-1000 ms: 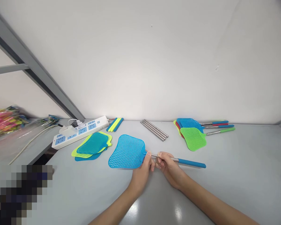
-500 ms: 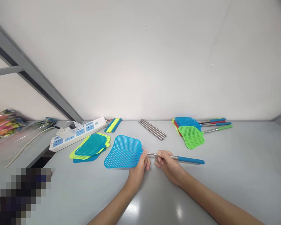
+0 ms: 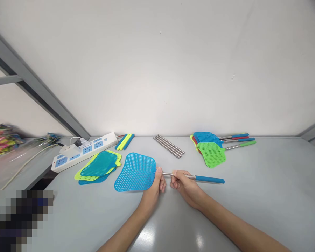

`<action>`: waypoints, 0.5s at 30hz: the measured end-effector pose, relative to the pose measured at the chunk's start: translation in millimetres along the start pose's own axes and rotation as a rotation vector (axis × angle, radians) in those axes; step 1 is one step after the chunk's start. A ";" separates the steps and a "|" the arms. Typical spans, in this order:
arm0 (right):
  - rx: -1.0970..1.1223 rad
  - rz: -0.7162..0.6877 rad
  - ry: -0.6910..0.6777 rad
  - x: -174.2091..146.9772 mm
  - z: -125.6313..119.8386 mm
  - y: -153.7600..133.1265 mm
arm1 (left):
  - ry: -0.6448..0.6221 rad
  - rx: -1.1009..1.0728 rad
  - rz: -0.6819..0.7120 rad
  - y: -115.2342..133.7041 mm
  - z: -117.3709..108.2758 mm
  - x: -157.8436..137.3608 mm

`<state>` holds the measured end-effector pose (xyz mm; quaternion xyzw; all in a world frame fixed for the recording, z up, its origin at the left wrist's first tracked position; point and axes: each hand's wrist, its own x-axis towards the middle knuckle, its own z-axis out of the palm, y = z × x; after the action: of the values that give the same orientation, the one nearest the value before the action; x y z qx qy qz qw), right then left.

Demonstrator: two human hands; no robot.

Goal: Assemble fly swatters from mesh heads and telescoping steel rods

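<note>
Both hands hold one blue fly swatter [image 3: 136,172] above the table, its perforated head to the left and its blue grip to the right. My left hand [image 3: 156,183] pinches the neck where the head meets the metal rod. Closed around the rod nearer the grip is my right hand [image 3: 185,183]. A short stretch of bare rod shows between the hands. Left of the swatter lies a stack of loose swatter heads [image 3: 98,166], teal, yellow-green and blue. Behind it are several metal rods [image 3: 169,146] and some blue and yellow grip sleeves [image 3: 124,141].
Several whole swatters [image 3: 212,154] in green, blue and red lie stacked at the back right. A white power strip [image 3: 85,152] with plugs sits at the back left, near plastic bags [image 3: 5,143] of colourful items. The wall closes off the grey table [image 3: 265,196] behind.
The view has shifted slightly, so most things on the table appear a little further left. Both hands keep their hold on the swatter, with almost no other visible movement.
</note>
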<state>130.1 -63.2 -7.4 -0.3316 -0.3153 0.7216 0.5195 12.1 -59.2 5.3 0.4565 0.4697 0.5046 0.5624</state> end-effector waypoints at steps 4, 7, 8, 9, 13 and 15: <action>-0.006 0.007 -0.017 -0.2 0.5 -1.5 | -0.003 -0.023 -0.011 -0.8 0.0 -0.8; -0.024 0.018 -0.033 -1.1 1.1 -2.6 | -0.031 0.000 -0.005 -1.1 -0.9 -1.6; -0.031 0.019 -0.034 -1.5 1.2 -2.8 | -0.042 0.009 -0.001 -1.0 -1.4 -1.8; -0.037 0.019 -0.033 -1.9 1.2 -2.9 | -0.055 0.014 0.003 -0.8 -1.9 -1.9; -0.069 0.012 -0.029 -2.9 1.4 -2.8 | -0.083 0.044 0.020 0.6 -3.2 -3.6; -0.092 0.019 -0.057 -3.0 2.0 -2.7 | -0.110 0.087 0.015 0.8 -3.1 -5.2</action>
<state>130.6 -65.7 -3.7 -0.3373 -0.3595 0.7204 0.4878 8.7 -64.2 6.0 0.5111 0.4564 0.4619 0.5631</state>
